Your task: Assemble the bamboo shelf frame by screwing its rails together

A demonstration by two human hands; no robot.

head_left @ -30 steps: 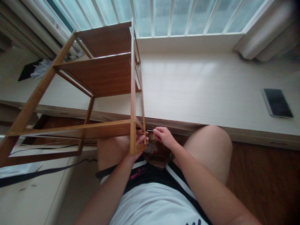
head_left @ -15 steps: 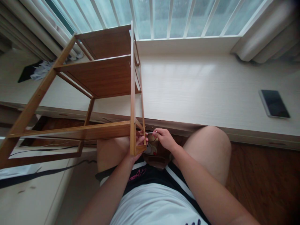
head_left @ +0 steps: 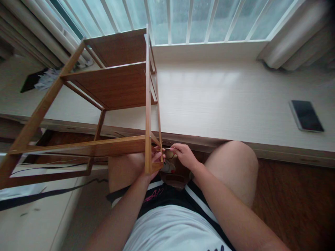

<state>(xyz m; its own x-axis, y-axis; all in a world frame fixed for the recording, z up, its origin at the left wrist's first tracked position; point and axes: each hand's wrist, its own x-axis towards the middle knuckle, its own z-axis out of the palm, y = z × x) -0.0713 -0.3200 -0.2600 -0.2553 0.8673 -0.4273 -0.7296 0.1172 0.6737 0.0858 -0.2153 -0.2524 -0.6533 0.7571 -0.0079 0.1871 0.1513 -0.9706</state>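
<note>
A brown wooden shelf rack [head_left: 125, 85] rests tilted at the left, one end of its frame reaching down over my lap. My left hand [head_left: 157, 158] is closed around the lower right end of that frame, with some fingers hidden behind the wood. Just to its right, my right hand [head_left: 183, 153] pinches a thin, shiny metal rod [head_left: 166, 149] that looks like an Allen key. The rod points left at the frame's outer post. Its tip sits by the post and my left fingers, too small to make out clearly.
A pale window ledge [head_left: 209, 101] runs across behind the rack, with a dark phone-like device [head_left: 306, 115] on its right. Crumpled white material [head_left: 48, 78] lies on a black flat item at far left. A dark strap [head_left: 52, 195] crosses a white cabinet at lower left.
Almost nothing differs. My right hand and the rod have shifted very slightly; the rack and my left hand stay in place.
</note>
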